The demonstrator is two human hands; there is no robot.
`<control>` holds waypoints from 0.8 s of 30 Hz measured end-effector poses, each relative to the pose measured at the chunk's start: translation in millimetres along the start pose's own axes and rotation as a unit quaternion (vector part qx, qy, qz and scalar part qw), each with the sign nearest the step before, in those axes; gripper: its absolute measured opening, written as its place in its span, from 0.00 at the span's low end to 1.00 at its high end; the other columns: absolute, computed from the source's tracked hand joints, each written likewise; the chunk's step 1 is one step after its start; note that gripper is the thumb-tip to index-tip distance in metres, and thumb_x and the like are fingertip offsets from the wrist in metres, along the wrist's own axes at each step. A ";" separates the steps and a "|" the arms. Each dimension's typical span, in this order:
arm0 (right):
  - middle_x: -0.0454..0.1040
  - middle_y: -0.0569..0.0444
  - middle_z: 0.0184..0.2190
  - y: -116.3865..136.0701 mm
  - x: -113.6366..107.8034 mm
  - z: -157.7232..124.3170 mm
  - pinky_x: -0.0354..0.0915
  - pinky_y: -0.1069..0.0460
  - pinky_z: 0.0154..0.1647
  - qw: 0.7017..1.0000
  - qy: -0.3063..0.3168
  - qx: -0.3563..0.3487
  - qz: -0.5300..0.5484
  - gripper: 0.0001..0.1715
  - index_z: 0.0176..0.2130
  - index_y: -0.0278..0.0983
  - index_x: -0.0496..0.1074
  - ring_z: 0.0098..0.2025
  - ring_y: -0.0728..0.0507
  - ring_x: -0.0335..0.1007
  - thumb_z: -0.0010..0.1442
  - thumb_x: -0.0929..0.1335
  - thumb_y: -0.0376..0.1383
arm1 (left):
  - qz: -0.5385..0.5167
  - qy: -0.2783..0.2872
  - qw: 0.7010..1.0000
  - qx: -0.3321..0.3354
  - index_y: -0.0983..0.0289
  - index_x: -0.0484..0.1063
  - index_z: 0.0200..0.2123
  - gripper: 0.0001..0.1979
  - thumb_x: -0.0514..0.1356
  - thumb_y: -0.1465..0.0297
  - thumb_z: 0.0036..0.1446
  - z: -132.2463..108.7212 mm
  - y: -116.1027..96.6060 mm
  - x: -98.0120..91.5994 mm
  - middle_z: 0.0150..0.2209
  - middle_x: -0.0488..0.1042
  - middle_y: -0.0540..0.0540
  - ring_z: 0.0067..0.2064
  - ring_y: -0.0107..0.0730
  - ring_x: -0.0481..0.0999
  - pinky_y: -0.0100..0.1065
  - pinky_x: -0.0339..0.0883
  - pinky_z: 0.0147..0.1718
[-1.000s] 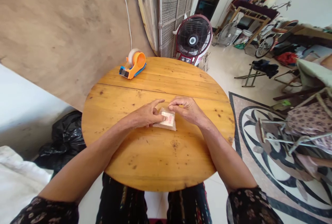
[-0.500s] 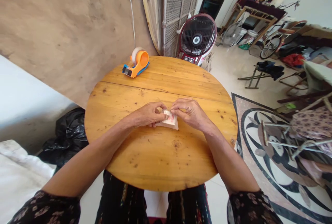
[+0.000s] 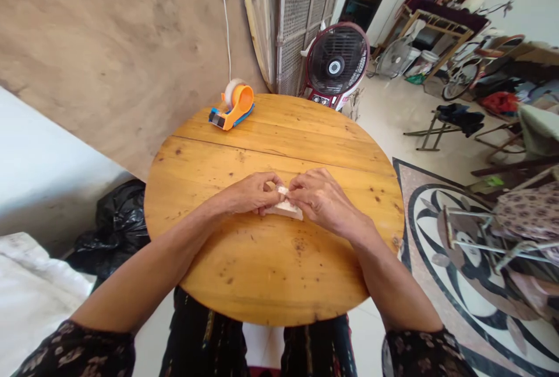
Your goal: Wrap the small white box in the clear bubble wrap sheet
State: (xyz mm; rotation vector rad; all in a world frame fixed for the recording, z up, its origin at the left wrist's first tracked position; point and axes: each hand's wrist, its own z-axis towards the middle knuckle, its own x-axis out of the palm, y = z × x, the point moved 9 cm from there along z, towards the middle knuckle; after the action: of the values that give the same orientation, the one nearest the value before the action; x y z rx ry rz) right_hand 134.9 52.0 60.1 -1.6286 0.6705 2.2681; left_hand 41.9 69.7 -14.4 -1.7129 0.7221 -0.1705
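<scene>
A small white box point(image 3: 286, 209) with faint red print lies near the middle of the round wooden table point(image 3: 275, 272). It seems to have a clear plastic wrap around it. My left hand point(image 3: 251, 192) grips the box's left end, thumb on top and fingers curled round the side. Against the box's top right part, the thumb and fingertips of my right hand point(image 3: 321, 196) are pinched together. Most of the printed face is covered by my fingers, and I cannot tell whether the right fingertips hold wrap or the box itself.
An orange and blue tape dispenser point(image 3: 233, 106) with a roll of tape stands at the table's back left. Behind the table is a dark red fan point(image 3: 336, 68). A black plastic bag point(image 3: 117, 220) sits on the left. Folding stools and a bicycle point(image 3: 465, 71) are at the right.
My right hand has moved a little left over the box, and its fingertips now cover more of the print. My left hand keeps its hold. The view has shifted slightly.
</scene>
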 end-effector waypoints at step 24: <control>0.72 0.56 0.26 -108.6 7.0 -14.6 0.62 0.52 0.33 0.902 -0.153 0.266 0.304 0.15 0.26 0.36 0.72 0.29 0.48 0.67 0.56 0.68 0.44 | 0.000 -0.063 0.998 -0.029 0.65 0.67 0.48 0.20 0.57 0.65 0.52 4.3 13.1 -28.2 0.22 0.69 0.48 0.22 0.26 0.67 0.28 0.62 0.21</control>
State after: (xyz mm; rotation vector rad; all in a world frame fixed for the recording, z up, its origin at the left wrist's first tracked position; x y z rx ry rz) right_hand 195.6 137.2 26.7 -0.8457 1.7095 2.3223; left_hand 16.7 87.4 -20.4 -1.7618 0.6401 -0.0420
